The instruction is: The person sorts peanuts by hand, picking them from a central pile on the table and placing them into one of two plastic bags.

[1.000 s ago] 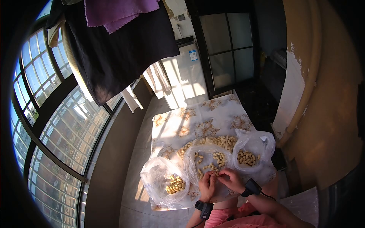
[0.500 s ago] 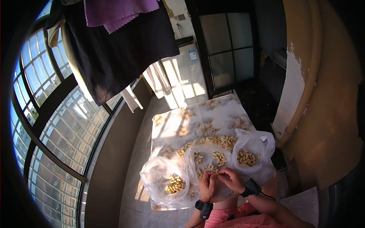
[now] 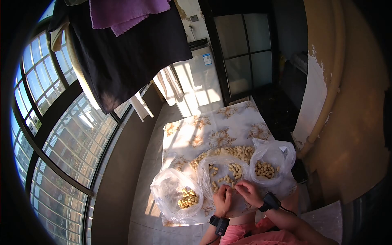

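My left hand [image 3: 222, 200] and my right hand [image 3: 250, 193] are close together at the near edge of the middle plastic bag [image 3: 201, 174]. Both have curled, pinching fingers, and what sits at the fingertips is too small to make out. Unshelled peanuts [image 3: 236, 169] lie inside that middle bag, just beyond my fingers. To the left stands an open clear bag [image 3: 161, 188] with a sunlit heap of peanuts [image 3: 188, 199]. On the right, another open bag [image 3: 288, 153] holds more peanuts [image 3: 265, 170].
A flowered tablecloth [image 3: 204, 132] covers the table. Loose peanuts [image 3: 241, 152] spread behind the middle bag. Dark clothes [image 3: 130, 61] and a purple cloth [image 3: 126, 14] hang at upper left. Barred windows [image 3: 77, 139] line the left; a white fridge [image 3: 204, 81] stands behind.
My hands have drawn slightly apart at the fingertips, the left one dipping a little. The bags and peanut heaps look the same.
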Demonstrator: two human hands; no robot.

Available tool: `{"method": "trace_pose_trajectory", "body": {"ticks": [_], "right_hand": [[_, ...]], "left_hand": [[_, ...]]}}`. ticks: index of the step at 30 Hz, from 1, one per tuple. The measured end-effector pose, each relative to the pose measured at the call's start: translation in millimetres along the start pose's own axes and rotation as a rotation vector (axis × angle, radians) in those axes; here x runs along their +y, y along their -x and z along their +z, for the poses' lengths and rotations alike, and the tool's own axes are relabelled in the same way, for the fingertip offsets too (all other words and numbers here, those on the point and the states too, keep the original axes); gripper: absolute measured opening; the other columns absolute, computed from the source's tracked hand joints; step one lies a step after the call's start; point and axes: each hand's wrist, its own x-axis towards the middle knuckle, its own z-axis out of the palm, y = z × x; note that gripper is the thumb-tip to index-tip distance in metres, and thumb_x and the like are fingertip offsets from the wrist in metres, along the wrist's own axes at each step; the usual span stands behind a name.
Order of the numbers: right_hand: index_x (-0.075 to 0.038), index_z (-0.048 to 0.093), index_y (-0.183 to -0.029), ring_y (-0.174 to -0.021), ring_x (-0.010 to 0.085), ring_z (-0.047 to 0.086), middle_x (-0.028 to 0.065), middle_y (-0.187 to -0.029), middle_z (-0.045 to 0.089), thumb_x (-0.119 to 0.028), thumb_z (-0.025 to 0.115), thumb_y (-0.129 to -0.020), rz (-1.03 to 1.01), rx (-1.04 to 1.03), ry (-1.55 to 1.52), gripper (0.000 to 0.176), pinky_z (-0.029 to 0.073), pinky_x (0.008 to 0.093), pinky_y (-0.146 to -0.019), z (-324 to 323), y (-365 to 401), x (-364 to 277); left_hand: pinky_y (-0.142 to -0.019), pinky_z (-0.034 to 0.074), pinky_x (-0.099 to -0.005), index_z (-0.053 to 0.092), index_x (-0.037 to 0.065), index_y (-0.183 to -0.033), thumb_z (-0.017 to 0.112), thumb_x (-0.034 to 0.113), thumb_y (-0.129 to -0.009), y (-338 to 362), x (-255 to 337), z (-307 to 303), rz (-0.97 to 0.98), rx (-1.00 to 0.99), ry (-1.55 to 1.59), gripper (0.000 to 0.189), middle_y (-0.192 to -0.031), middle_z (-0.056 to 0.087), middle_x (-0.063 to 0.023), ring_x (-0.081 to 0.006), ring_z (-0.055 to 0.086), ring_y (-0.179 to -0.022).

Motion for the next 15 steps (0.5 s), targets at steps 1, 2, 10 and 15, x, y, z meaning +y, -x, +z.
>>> {"method": "trace_pose_trajectory", "body": {"ticks": [1, 2, 10, 15], "right_hand": [[0.000, 0.067, -0.097, -0.078, 0.0149, 0.063, 0.0064, -0.087, 0.065, -0.015, 0.066, -0.095, 0.035, 0.009, -0.047, 0.015, 0.049, 0.0287, -0.069, 0, 0, 0], [0.000, 0.067, -0.097, -0.078, 0.0149, 0.063, 0.0064, -0.087, 0.065, -0.015, 0.066, -0.095, 0.035, 0.009, -0.047, 0.015, 0.049, 0.0287, -0.069, 0, 1, 1], [0.000, 0.064, -0.101, -0.088, 0.0109, 0.062, 0.0036, -0.096, 0.064, -0.009, 0.069, -0.092, 0.011, -0.036, 0.023, 0.014, 0.051, 0.0266, -0.078, -3, 0, -8], [0.000, 0.064, -0.101, -0.090, 0.0117, 0.062, 0.0040, -0.097, 0.065, -0.008, 0.072, -0.089, -0.016, -0.036, 0.018, 0.016, 0.050, 0.0274, -0.079, -2, 1, 2]], "left_hand": [[-0.060, 0.048, -0.0345, 0.063, 0.001, -0.088, 0.060, 0.021, -0.095, 0, -1, 0, -0.011, 0.000, -0.002, 0.021, -0.068, 0.062, -0.0133, -0.0233, 0.061, -0.059], [-0.060, 0.048, -0.0346, 0.063, 0.001, -0.088, 0.060, 0.020, -0.095, 0, -1, 1, -0.021, 0.001, -0.004, 0.021, -0.068, 0.062, -0.0132, -0.0233, 0.061, -0.059], [-0.060, 0.047, -0.0328, 0.063, 0.000, -0.089, 0.059, 0.021, -0.097, -1, 3, 0, -0.046, -0.011, -0.025, 0.022, -0.068, 0.062, -0.0109, -0.0185, 0.058, -0.061], [-0.060, 0.049, -0.0355, 0.064, 0.001, -0.089, 0.060, 0.021, -0.097, -1, 1, 1, -0.047, -0.008, -0.020, 0.021, -0.069, 0.064, -0.0144, -0.0257, 0.062, -0.060]]}}
